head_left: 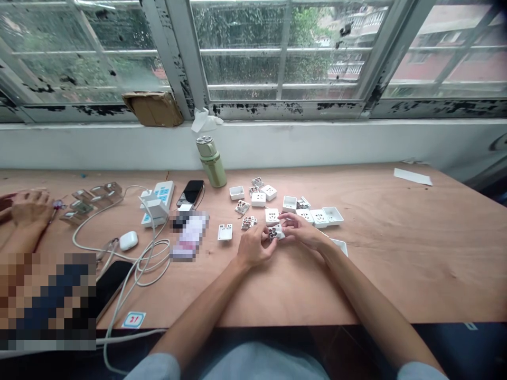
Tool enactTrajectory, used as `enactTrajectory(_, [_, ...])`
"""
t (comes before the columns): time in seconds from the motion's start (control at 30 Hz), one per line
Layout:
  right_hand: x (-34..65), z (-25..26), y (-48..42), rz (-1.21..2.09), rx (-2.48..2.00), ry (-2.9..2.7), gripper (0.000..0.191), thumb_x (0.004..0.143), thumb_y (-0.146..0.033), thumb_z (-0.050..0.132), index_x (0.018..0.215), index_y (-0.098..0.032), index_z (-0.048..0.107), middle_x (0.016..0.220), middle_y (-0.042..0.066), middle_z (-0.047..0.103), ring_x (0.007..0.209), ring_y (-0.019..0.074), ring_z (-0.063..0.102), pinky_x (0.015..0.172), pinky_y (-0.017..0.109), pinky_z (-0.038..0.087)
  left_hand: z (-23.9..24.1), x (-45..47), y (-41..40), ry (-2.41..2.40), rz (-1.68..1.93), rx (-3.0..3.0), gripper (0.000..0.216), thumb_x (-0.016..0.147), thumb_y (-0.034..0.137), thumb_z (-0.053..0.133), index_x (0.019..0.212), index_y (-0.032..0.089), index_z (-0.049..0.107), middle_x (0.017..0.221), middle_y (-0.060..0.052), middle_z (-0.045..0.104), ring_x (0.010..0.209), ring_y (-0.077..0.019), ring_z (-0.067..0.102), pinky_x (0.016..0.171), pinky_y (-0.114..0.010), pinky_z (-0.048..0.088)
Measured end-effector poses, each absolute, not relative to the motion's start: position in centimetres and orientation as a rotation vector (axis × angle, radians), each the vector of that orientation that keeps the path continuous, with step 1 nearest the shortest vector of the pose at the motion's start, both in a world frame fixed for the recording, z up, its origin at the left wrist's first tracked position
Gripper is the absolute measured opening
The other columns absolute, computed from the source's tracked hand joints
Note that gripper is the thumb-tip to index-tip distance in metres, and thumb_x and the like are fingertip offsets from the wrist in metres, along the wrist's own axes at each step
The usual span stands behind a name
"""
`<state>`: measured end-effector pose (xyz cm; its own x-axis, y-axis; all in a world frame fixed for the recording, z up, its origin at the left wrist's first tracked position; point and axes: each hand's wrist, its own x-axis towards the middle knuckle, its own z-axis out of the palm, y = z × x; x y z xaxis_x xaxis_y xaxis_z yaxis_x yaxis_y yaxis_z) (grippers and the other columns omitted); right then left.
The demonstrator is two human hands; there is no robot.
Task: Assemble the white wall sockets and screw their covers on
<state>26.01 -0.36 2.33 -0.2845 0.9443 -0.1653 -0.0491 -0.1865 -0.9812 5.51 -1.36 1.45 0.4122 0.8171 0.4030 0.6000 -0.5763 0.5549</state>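
My left hand (pixel 253 247) and my right hand (pixel 301 229) meet over the middle of the wooden table (pixel 396 253). Both pinch one small white socket part (pixel 276 232) with metal contacts showing. Just beyond my fingers lie several white socket faces and shells, such as a socket face (pixel 271 216) and an empty white shell (pixel 332 215). A flat white cover plate (pixel 225 232) lies left of my left hand.
A green flask (pixel 210 161) stands near the wall. A white power strip (pixel 160 200), white cables (pixel 134 264), two dark phones (pixel 190 192) and an earbud case (pixel 128 240) lie at left. Another person's hands (pixel 27 208) work at the far left edge.
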Motion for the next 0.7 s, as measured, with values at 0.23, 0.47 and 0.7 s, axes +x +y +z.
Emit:
enactTrajectory(0.23, [25.7,1.7,-0.7,1.562,-1.215,-1.490,0.035,0.073,-0.037,0.075,0.098,-0.019,0.058,0.081,0.003,0.067,0.070,0.0164,0.067,0.062,0.032,0.059,1.0,5.5,-0.7,1.155,0.992,2.397,0.027,0.081,0.013,0.052,0.106,0.020,0.056,0.109,-0.008,0.061,0.104,-0.0218,0.057,0.091,-0.034,0.048])
enactTrajectory(0.47, [25.1,1.3,-0.8,1.109,-1.395,-1.727,0.029,0.076,-0.044,0.070,0.087,-0.020,0.056,0.063,-0.002,0.061,0.056,0.0147,0.059,0.051,0.026,0.045,0.0,5.7,-0.2,1.388,0.978,2.321,0.010,0.091,0.024,0.051,0.098,0.020,0.058,0.094,-0.005,0.064,0.089,-0.0200,0.061,0.078,-0.032,0.049])
enactTrajectory(0.7, [24.6,0.0,-0.2,0.796,-1.458,-1.857,0.015,0.079,-0.034,0.062,0.083,-0.021,0.058,0.064,-0.002,0.061,0.060,0.0157,0.058,0.057,0.027,0.042,0.1,5.7,-0.2,1.336,0.928,2.383,0.013,0.093,0.022,0.047,0.094,0.020,0.060,0.097,-0.005,0.065,0.089,-0.0182,0.061,0.076,-0.029,0.048])
